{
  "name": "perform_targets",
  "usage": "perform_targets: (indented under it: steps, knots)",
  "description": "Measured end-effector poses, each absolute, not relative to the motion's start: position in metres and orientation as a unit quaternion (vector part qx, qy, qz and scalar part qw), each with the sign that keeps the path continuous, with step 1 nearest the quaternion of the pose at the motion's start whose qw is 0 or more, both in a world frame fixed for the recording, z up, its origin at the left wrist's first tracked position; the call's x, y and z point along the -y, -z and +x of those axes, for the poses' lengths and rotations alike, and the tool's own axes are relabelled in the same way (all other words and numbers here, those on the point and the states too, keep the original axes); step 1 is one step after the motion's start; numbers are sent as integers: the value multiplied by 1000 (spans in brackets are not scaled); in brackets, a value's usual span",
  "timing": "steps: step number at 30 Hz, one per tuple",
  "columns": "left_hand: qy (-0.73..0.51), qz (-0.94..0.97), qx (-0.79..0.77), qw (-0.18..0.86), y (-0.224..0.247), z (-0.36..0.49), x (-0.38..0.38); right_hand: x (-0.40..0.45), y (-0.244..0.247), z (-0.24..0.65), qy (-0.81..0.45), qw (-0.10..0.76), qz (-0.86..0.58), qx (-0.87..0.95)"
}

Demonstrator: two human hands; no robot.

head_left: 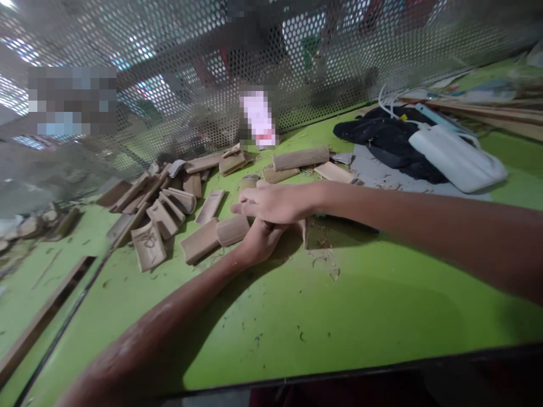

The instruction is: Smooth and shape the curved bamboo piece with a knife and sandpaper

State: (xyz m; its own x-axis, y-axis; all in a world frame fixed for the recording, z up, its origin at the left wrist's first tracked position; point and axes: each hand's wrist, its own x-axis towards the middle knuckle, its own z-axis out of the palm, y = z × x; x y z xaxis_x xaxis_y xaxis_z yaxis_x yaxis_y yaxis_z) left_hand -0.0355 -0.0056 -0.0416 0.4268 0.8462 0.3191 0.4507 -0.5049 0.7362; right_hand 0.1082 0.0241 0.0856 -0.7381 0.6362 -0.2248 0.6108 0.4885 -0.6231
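Observation:
My right hand lies across my left hand over the green table, the fingers curled and pressed together. What it holds, if anything, is hidden; a sliver of green and a dark edge show under my right wrist. My left hand is closed beneath it, with the edge of a curved bamboo piece sticking out on its right. Close by on the left lie a rounded bamboo piece and a trough-shaped bamboo piece. Another long bamboo piece rests behind my hands.
Several split bamboo pieces are heaped at the left. A perforated metal screen stands along the back. Black cloth and a white power bank-like block with cables lie right. A wooden strip lies at the left.

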Motion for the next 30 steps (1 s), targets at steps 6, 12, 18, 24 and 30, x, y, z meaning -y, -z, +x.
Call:
perform_targets:
  steps: [6, 12, 18, 24, 30]
  knots:
    - [-363, 799, -396, 269, 43, -33, 5, -6, -88, 124, -335, 38, -375, 864]
    - [-412, 793, -355, 274, 40, -19, 6, 29, -71, 163, -267, 87, -504, 817]
    - [-447, 788, -359, 225, 40, -17, 13, 28, -67, 154, -291, 125, -524, 791]
    - [-440, 800, -353, 204, 43, -22, 7, -8, -77, 127, -391, 102, -485, 775]
    - [-421, 807, -356, 213, 37, -19, 8, 12, -67, 141, -439, 163, -489, 735]
